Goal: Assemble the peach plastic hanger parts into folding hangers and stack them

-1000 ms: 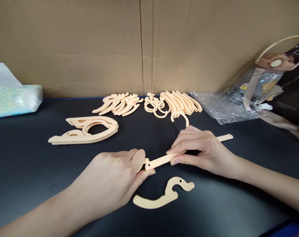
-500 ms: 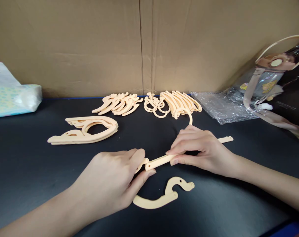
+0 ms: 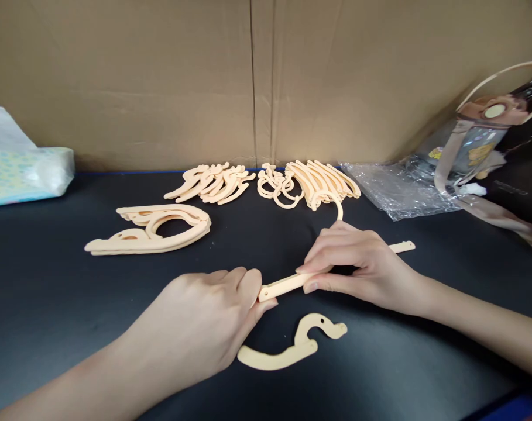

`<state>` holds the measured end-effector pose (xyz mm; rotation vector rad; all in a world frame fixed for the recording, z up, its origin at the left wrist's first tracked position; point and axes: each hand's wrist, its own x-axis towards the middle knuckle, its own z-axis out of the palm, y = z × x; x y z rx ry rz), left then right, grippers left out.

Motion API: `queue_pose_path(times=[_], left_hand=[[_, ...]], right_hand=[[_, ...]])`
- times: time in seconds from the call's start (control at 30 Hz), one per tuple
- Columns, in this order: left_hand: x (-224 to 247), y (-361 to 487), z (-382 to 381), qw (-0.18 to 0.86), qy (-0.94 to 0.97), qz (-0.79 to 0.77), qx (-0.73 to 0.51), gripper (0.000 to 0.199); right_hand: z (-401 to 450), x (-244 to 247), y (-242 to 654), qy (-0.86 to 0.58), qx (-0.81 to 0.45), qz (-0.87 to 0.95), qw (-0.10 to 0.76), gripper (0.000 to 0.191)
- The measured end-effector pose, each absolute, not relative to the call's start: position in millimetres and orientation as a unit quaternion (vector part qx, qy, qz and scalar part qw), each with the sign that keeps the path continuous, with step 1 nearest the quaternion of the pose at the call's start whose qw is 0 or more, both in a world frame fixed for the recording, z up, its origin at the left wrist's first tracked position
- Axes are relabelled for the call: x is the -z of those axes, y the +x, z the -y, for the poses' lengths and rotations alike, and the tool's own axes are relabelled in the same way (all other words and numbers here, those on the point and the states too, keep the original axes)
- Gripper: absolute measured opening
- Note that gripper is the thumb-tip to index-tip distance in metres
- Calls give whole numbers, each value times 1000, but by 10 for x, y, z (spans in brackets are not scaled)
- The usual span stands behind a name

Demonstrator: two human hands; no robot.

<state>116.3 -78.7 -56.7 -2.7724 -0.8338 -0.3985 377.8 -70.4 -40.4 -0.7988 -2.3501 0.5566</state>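
Cream plastic parts of folding clothes hangers lie about my hands. My right hand (image 3: 353, 260) pinches a straight hanger arm (image 3: 285, 286). A curved hook (image 3: 339, 207) rises above those fingers, and a slim end (image 3: 404, 247) shows beyond the hand. My left hand (image 3: 222, 316) is closed at the arm's left end, its thumb underneath. It grips a small hanger piece, almost wholly covered by the fingers, against that end. Just below lies an S-shaped pair of joined hanger parts (image 3: 277, 358), touched by neither hand.
Folded hangers (image 3: 178, 240) are stacked at left. Along the back sit piles of curved hanger pieces (image 3: 210, 184), hooks (image 3: 281, 190) and long arms (image 3: 322, 181). A clear plastic bag (image 3: 393, 190) and a strapped bottle (image 3: 476, 140) stand right, a tissue pack (image 3: 28, 175) left. Cardboard (image 3: 160, 82) walls the back.
My left fingers have closed further over the small hanger piece, which showed beside the arm's end before and is now nearly hidden. My right hand holds still.
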Motion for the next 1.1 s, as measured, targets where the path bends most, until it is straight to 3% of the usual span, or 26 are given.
queue_pose_path(times=[0.27, 0.53, 0.7, 0.8, 1.1], left_hand=[[524, 1198, 789, 165, -936, 277, 145, 33], [546, 1191, 751, 71, -937, 268, 213, 14], [479, 1214, 746, 32, -948, 229, 218, 18], [448, 1218, 768, 70, -950, 208, 222, 20], [574, 1152, 702, 35, -940, 237, 243, 33]], right_hand=[[700, 398, 3774, -300, -239, 875, 296, 7], [655, 363, 3822, -320, -243, 881, 250, 13], [604, 294, 3916, -312, -231, 900, 198, 15], [572, 255, 3985, -311, -226, 906, 175, 17], [444, 336, 4120, -372, -275, 869, 178, 35]])
